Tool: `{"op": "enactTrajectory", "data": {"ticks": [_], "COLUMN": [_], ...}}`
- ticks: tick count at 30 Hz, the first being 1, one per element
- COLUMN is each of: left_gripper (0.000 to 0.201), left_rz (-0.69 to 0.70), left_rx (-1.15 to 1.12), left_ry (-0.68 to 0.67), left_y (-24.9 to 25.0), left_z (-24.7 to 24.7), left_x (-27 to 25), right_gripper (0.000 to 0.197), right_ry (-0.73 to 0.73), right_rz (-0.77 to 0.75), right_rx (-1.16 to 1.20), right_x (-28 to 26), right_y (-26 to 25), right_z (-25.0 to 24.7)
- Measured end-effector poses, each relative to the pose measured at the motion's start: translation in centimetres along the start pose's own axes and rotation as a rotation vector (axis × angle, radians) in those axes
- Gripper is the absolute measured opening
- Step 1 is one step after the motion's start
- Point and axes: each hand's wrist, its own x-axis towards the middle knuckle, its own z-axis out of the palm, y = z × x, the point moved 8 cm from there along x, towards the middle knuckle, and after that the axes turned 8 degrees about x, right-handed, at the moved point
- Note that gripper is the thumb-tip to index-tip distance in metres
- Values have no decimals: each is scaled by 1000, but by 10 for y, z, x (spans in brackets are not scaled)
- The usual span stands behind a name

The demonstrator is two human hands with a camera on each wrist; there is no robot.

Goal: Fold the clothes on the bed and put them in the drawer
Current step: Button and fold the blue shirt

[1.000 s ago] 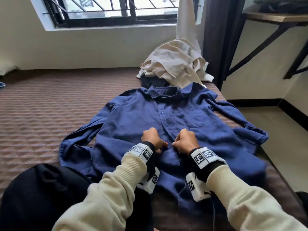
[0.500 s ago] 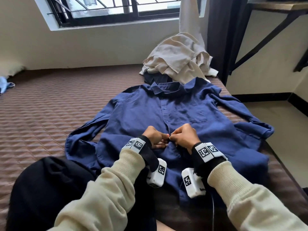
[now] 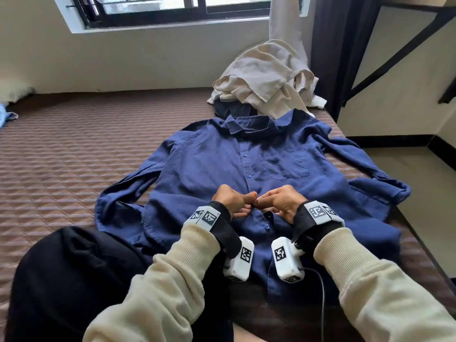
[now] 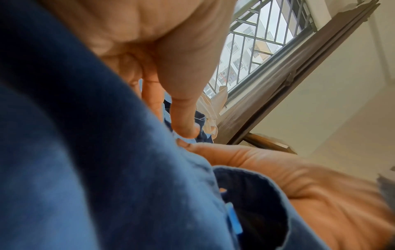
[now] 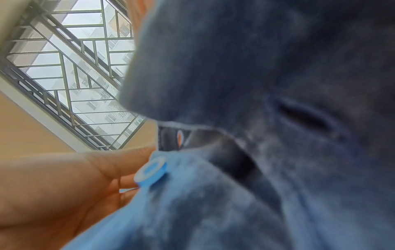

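The shirt [image 3: 246, 174] lies face up and spread flat on the bed [image 3: 74, 156], collar toward the window, both sleeves thrown out to the sides; a beige pile [image 3: 266, 77] sits beyond the collar. Your left hand [image 3: 230, 201] and right hand [image 3: 280, 201] meet over the placket at mid-chest; both have fingers curled and pinch the front edges of the shirt, the right beside a button [image 5: 150, 170], with an open buttonhole [image 5: 303, 116] just near it in the right wrist view.

Judged from the creases and drape, the fabric is a light, soft woven cloth; it holds no shape of its own and wrinkles wherever you drag it. Expect the button to be small and slick; work it with fingertip pinches only.

For folding, take hold at the shoulder seams and the hem corners, not mid-panel; the collar and placket are the stiffest parts and give the surest grip. Lift rather than slide; the quilted bed cover will likely catch the cloth.
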Motion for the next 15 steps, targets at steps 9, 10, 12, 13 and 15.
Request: {"op": "enactTrajectory", "data": {"ticks": [9, 10, 12, 13, 15], "left_gripper": [21, 18, 16, 17, 19], "left_rz": [11, 8, 7, 12, 16], "left_rx": [72, 64, 55, 57, 60], "left_ry": [129, 129, 139, 146, 150], "left_y": [-3, -4, -5, -4, -6], "left_z": [-4, -4, -5, -5, -4], "left_x": [12, 11, 11, 12, 15], "right_gripper": [14, 12, 12, 14, 19], "right_ry": [-2, 7, 11, 17, 58], "right_rz": [-50, -65, -73, -84, -129], "right_rx": [-28, -58, -118, -163, -284], "right_x": [-3, -4, -5, -4, 0], "right_y": [-5, -7, -9, -11, -13], "right_z": [2, 4, 8, 10, 11]}}
